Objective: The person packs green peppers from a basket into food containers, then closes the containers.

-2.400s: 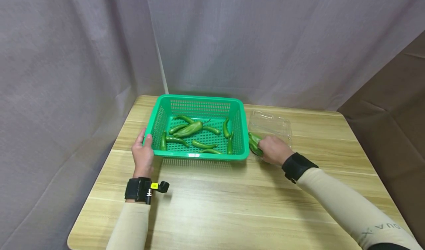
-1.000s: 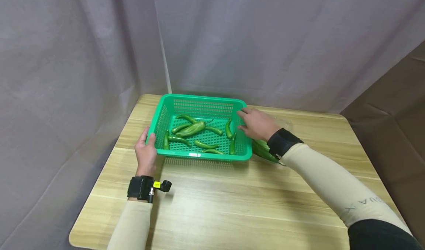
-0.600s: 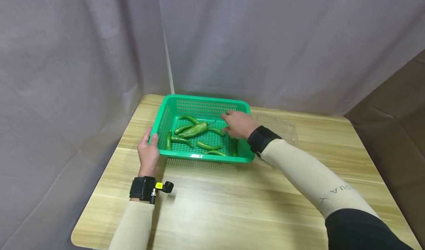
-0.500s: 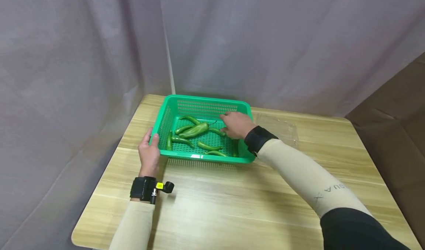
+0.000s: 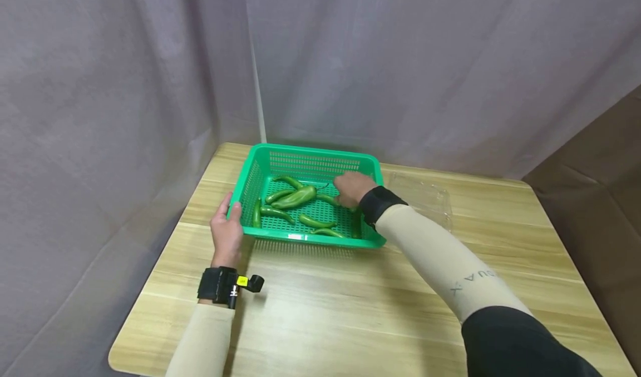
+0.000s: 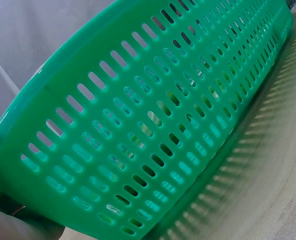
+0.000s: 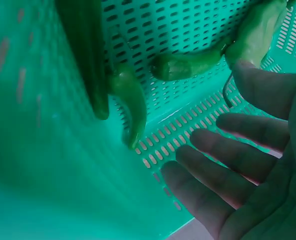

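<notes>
A green plastic basket point(image 5: 320, 241) stands on the table with several green chili peppers lying loose on its floor. The largest, a pale green pepper point(image 5: 296, 197), lies near the middle. My left hand point(image 5: 226, 235) grips the basket's left side, thumb over the rim. Inside the basket's right part is my right hand point(image 5: 353, 188). In the right wrist view the right hand point(image 7: 237, 155) has its fingers spread and holds nothing. Its thumb overlaps the large pepper in that view; contact cannot be told. A curved pepper point(image 7: 190, 66) lies close by.
A clear plastic container point(image 5: 420, 196) stands right of the basket, partly hidden by the right arm. Grey curtains point(image 5: 320, 60) hang behind the wooden table point(image 5: 320, 310), and a brown cloth point(image 5: 596, 160) hangs at the right.
My right hand has left the peppers beside the clear container and moved left over the rim into the basket. The left hand keeps its grip. The head view has shifted slightly.
</notes>
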Demonstrator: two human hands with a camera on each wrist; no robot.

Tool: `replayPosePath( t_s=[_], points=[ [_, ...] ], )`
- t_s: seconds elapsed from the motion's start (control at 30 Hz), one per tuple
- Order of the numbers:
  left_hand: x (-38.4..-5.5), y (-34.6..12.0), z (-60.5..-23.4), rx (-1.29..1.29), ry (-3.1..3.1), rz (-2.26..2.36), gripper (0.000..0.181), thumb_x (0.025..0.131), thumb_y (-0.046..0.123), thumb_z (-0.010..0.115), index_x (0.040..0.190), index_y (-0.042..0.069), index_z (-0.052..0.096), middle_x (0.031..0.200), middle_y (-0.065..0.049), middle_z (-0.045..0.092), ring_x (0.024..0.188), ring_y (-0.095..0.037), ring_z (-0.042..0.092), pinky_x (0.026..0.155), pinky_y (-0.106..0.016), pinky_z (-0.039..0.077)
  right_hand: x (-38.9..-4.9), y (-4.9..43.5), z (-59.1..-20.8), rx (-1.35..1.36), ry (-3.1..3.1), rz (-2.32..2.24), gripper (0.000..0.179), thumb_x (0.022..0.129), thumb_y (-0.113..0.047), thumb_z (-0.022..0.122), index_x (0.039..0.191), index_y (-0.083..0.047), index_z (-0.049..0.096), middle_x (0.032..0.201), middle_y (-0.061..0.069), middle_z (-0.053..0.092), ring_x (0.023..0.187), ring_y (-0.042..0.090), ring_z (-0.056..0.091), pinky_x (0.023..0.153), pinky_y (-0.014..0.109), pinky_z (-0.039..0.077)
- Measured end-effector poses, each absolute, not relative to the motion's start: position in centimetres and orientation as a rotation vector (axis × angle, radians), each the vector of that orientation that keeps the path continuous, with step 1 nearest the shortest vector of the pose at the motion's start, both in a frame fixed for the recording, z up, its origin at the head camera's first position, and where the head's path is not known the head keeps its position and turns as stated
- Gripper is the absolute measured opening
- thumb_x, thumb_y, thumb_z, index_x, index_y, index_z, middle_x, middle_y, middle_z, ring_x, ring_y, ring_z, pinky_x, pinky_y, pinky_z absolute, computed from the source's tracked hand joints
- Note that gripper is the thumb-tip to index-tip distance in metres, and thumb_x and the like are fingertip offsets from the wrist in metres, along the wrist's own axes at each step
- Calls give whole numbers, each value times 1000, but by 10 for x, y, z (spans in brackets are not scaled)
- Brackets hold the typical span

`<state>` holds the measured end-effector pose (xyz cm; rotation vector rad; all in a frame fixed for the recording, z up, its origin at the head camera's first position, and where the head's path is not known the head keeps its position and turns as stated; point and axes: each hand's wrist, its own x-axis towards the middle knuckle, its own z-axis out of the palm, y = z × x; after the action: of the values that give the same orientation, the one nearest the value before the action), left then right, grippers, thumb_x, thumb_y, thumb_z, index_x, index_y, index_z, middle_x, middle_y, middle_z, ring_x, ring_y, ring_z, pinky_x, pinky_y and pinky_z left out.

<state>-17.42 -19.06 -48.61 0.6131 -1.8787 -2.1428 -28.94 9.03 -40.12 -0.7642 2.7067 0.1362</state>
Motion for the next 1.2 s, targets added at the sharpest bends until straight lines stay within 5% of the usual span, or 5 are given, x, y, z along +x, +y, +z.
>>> replayPosePath(
  t_s=[0.2,0.43,0.67,0.97,1.2],
  points=[
    [-174,-190,-487,609,-1883,-2138,52,110,22,51,161,15,40,172,-7,29,162,-25,20,135,-43,20,-294,82,-408,-767,2694,145,16,102,-22,68,102,-6,70,93,9,71,85,24,65,79,39,54],
    [-173,-188,-487,603,-1878,-2152,52,110,19,50,161,12,38,172,-9,30,162,-26,22,134,-43,21,-297,76,-425,-737,2637,204,25,104,-17,63,125,-3,66,118,15,71,110,32,68,95,44,58],
    [-174,-191,-488,603,-1900,-2136,52,111,22,50,161,16,39,173,-6,26,162,-25,18,135,-43,17,-306,72,-447,-800,2699,147,9,100,-1,62,96,-8,67,89,8,68,77,21,56,70,34,47],
    [-176,-190,-487,592,-1888,-2133,52,110,21,51,160,14,41,171,-8,33,161,-25,23,135,-42,20,-307,76,-458,-785,2721,55,17,98,-3,65,115,-3,69,100,12,71,90,26,67,79,37,55],
    [-177,-188,-487,589,-1891,-2131,51,110,21,51,160,14,41,171,-9,31,162,-25,22,135,-43,19,-307,80,-448,-744,2744,48,11,97,-4,65,107,-4,68,96,12,69,85,25,64,74,37,52]
  ],
)
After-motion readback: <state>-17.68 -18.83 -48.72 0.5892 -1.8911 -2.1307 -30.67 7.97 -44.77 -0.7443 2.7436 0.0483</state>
